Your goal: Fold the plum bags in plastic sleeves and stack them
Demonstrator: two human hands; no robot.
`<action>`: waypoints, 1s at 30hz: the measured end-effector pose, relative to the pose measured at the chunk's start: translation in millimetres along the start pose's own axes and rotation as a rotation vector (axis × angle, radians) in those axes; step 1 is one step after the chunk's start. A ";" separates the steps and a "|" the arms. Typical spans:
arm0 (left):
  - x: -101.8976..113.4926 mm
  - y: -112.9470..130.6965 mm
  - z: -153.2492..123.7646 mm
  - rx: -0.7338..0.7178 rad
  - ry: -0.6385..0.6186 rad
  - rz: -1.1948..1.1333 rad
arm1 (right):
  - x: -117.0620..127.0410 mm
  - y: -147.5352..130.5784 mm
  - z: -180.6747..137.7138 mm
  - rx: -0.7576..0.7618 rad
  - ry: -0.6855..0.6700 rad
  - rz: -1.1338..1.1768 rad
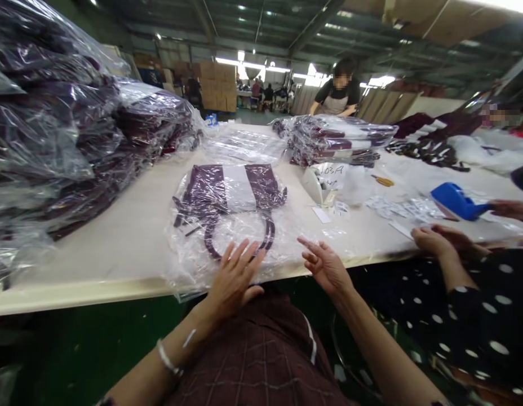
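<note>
A dark purple handbag (261,183) lies flat on the table inside a clear plastic bag (183,265), its looped handles toward me. A white band runs across the middle of the handbag. My left hand (236,276) is over the near end of the plastic, by the handles, with fingers spread. To the right of the plastic, my right hand (327,268) hovers at the table's front edge. Its index finger points out, the other fingers are loosely bent, and nothing shows in it.
Piles of plastic-wrapped purple bags (50,129) rise at the left, with another wrapped stack (337,138) at the back. On the right are a white box (313,183), yellow scissors (383,180), a blue tape dispenser (456,202) and a co-worker's hands (434,241).
</note>
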State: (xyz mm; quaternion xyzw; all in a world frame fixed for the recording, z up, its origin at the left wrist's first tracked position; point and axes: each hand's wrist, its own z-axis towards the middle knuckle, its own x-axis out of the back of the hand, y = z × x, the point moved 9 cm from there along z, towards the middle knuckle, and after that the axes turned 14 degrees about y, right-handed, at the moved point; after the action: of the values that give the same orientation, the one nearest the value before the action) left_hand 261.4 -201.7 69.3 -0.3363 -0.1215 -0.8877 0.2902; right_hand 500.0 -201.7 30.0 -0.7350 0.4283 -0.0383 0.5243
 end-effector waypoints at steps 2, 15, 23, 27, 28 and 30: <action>-35.0 8.9 33.2 -0.026 -0.068 -0.044 | -9.2 -2.3 -5.7 0.046 -0.083 -0.028; -43.5 -16.6 70.8 0.201 -0.083 -0.363 | -32.4 8.6 50.7 0.720 0.332 -0.374; -82.2 -37.2 28.4 0.373 -0.194 -0.632 | 22.3 17.3 66.3 0.641 0.438 -0.047; -85.7 -41.4 23.4 0.390 -0.250 -0.639 | 87.1 11.7 50.7 0.747 0.560 -0.169; -83.7 -39.2 22.7 0.369 -0.258 -0.623 | 109.4 12.8 48.1 0.719 0.598 -0.187; -79.0 -28.8 20.3 0.272 -0.278 -0.589 | 151.0 14.2 41.7 0.636 0.691 -0.255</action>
State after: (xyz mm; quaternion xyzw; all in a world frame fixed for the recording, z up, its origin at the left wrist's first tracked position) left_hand 302.8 -136.0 31.1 -0.3626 -0.3686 -0.8548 0.0447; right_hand 607.9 -273.2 -59.4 -0.5295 0.4508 -0.4728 0.5412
